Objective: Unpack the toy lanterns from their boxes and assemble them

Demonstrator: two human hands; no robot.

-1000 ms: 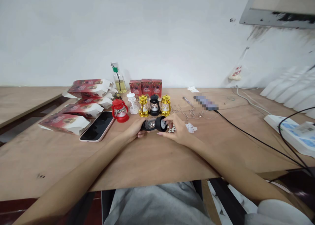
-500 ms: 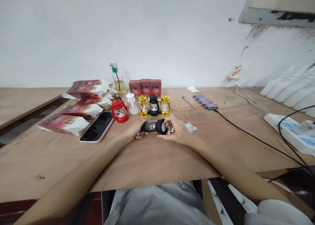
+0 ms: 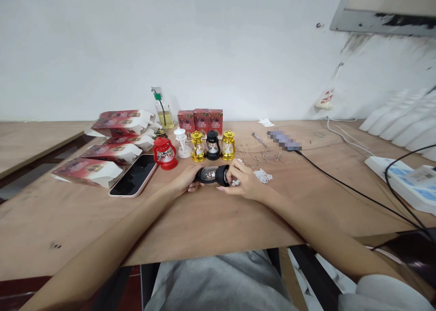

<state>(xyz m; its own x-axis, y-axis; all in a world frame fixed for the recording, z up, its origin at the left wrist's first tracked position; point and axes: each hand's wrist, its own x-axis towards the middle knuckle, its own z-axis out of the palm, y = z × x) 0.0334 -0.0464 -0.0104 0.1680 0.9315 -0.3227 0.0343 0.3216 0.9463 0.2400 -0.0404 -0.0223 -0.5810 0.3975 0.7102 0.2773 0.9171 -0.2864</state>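
Observation:
A small black lantern [image 3: 208, 174] lies on its side between my hands, its clear globe facing up and its base to the right. My left hand [image 3: 186, 179] is closed around the top end. At the base, my right hand [image 3: 243, 178] has its fingers bent against the underside; whether they pinch a small part there is hidden. Small white pieces [image 3: 235, 182] lie partly behind my right hand, and more white pieces [image 3: 263, 176] are just right of it. Beyond stand a red lantern [image 3: 165, 154], a white lantern [image 3: 183, 144], gold lanterns [image 3: 228, 146] and another black lantern [image 3: 213, 146].
A phone [image 3: 134, 177] and open red boxes [image 3: 90, 170] lie left. Upright red boxes [image 3: 200, 121] and a pump bottle [image 3: 164, 113] stand behind. Bent wires [image 3: 260, 156], a screwdriver [image 3: 259, 140], a black cable [image 3: 344, 186] and a power strip [image 3: 405, 181] are right.
My right hand's fingers have moved over the base of the black lantern, whose underside now shows less. The left hand keeps its hold in the same place.

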